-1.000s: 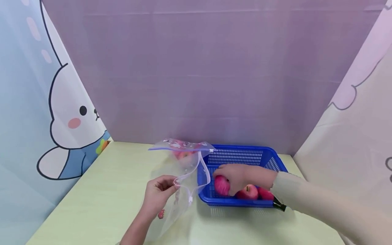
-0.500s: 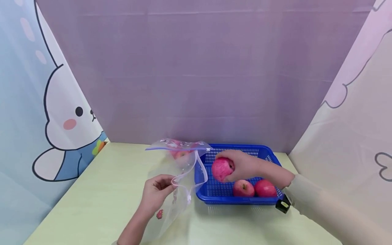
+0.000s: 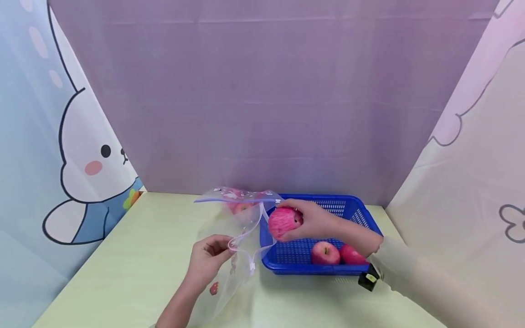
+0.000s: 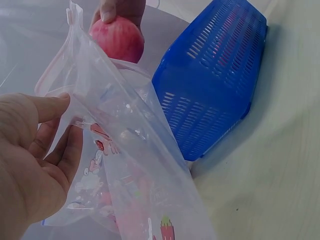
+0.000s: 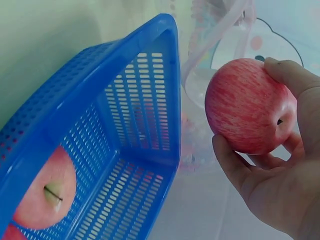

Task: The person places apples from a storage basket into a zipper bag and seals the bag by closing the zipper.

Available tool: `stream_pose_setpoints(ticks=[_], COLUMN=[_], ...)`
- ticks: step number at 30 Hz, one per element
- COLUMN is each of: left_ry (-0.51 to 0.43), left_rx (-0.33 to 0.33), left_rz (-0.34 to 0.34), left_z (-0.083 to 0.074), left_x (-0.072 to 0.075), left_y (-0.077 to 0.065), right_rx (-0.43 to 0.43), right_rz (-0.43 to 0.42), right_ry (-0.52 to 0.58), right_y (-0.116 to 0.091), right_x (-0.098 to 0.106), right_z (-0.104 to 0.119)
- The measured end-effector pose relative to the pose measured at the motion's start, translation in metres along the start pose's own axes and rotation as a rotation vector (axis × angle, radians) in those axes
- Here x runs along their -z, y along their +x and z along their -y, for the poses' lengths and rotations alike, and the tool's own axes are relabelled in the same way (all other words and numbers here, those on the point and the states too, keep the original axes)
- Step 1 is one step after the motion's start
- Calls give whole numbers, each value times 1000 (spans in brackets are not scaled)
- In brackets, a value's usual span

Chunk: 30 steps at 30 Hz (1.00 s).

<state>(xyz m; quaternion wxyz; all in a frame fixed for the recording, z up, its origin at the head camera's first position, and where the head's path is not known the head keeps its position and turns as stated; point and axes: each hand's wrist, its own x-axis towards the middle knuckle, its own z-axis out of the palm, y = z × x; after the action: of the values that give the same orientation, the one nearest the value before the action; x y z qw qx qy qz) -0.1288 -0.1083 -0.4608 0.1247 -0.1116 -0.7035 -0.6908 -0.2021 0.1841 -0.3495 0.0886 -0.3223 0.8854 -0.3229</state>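
Observation:
My right hand (image 3: 313,221) grips a red apple (image 3: 283,223) above the left end of a blue basket (image 3: 316,271), right at the open mouth of a clear zip bag (image 3: 242,228). The right wrist view shows the apple (image 5: 250,106) between thumb and curled fingers. My left hand (image 3: 208,257) pinches the near lip of the bag between thumb and fingers, and the mouth gapes toward the basket. Through the left wrist view, the bag (image 4: 145,150) shows printed pictures on its film. Behind the film another red apple (image 3: 243,207) shows at the far side.
Two apples, one beside the other, lie at the basket's near right side; the left one (image 3: 325,253) has its stem up. The basket stands on a pale yellow-green table (image 3: 123,255). A purple-grey cloth (image 3: 262,100) hangs behind it, with printed cloths at both sides.
My right hand has lifted the apple from the basket and carried it left to the bag's mouth. The left hand keeps its hold on the bag almost unmoved.

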Motion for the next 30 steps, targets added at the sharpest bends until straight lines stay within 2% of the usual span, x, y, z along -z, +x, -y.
stream_pose_setpoints(ticks=[13,23,30], left_ry=[-3,-41,-19], left_rx=[13,4,0], left_rz=[-13,-21,-27], left_z=[-1,-2,-1], left_x=[-1,-4,-5], left_y=[-1,-1,-1], right_rx=[2,-50,-73], right_rz=[39,9,-17], right_ry=[47,89,115], right_y=[17,19,20], right_x=[-23,-33,-39], right_z=[8,5,3])
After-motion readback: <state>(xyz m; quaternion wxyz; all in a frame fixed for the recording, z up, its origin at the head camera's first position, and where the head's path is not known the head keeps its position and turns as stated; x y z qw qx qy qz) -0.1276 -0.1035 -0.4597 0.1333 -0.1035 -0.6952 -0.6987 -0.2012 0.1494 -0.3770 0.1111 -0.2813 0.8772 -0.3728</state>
